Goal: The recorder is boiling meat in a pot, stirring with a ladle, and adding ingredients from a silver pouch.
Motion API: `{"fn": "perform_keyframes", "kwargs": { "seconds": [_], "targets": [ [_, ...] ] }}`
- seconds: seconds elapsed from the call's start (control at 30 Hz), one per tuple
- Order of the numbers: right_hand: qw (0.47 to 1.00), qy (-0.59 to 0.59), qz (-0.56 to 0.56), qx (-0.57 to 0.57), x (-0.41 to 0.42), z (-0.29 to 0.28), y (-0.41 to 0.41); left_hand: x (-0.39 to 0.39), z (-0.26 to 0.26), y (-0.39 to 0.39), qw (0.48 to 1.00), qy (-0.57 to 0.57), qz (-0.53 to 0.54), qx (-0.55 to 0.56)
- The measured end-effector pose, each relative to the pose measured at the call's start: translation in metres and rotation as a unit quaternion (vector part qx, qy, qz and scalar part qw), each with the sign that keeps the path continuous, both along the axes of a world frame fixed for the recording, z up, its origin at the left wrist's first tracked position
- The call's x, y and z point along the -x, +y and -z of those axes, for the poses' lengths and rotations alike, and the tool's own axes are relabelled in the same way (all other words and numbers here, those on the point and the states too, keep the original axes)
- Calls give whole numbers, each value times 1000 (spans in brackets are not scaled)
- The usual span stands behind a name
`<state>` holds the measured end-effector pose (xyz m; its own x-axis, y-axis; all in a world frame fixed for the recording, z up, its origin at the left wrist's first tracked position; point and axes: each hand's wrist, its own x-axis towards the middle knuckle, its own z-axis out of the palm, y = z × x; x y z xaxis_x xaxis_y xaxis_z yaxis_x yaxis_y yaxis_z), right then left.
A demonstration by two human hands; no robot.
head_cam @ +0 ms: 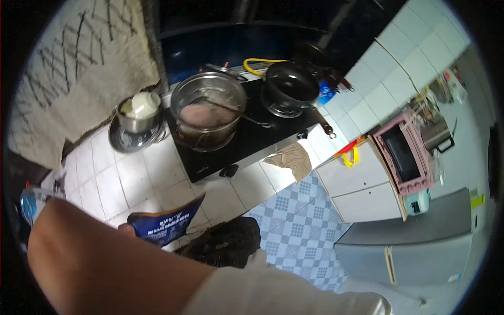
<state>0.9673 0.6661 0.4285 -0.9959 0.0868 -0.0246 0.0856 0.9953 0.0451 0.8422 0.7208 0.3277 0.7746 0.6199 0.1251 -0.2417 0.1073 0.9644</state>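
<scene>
My bare arm, which appears to be the left, crosses the lower left with its elbow bent. Only a fingertip of my left hand (pixel 126 230) shows past it, pressed to the edge of a dark blue printed pouch (pixel 165 226). The pouch stands tilted above the white tiled counter (pixel 138 185); my arm hides its lower part. My right hand is out of view. Ahead, a large steel pot (pixel 208 122) sits on the black gas hob (pixel 193 161). It contains liquid, a pinkish lump (pixel 201 114) and a long-handled utensil (pixel 236 109).
A dark saucepan (pixel 291 84) stands on the right burner. At left, a small steel pot (pixel 139 122) holding a white bowl (pixel 145 104) rests in a metal basin (pixel 122 138). A brown cloth (pixel 293 161) overhangs the counter edge. A pink oven (pixel 401 153) tops a cabinet (pixel 354 185) at right.
</scene>
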Motion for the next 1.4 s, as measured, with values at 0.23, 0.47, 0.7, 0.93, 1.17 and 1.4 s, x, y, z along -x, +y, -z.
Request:
{"fn": "perform_keyframes", "kwargs": {
  "seconds": [0.23, 0.47, 0.7, 0.93, 1.17, 1.4],
  "targets": [
    [996, 43, -58, 56, 172, 77, 69, 63, 79, -24, 928, 93, -361, -2],
    [957, 224, 16, 184, 206, 129, 106, 114, 122, -32, 711, 137, -687, -57],
    [869, 190, 290, 354, 177, 178, 92, 159, 134, -48, 676, 97, -730, -11],
    [696, 165, 381, 586, 294, 222, 62, 274, 148, -78, 602, 295, -680, -299],
    [730, 157, 346, 568, 451, 210, 11, 428, 140, -128, 565, 282, -715, -300],
    [709, 298, 295, 568, 583, 203, -39, 554, 101, -163, 614, 202, -742, -179]
  ]
}}
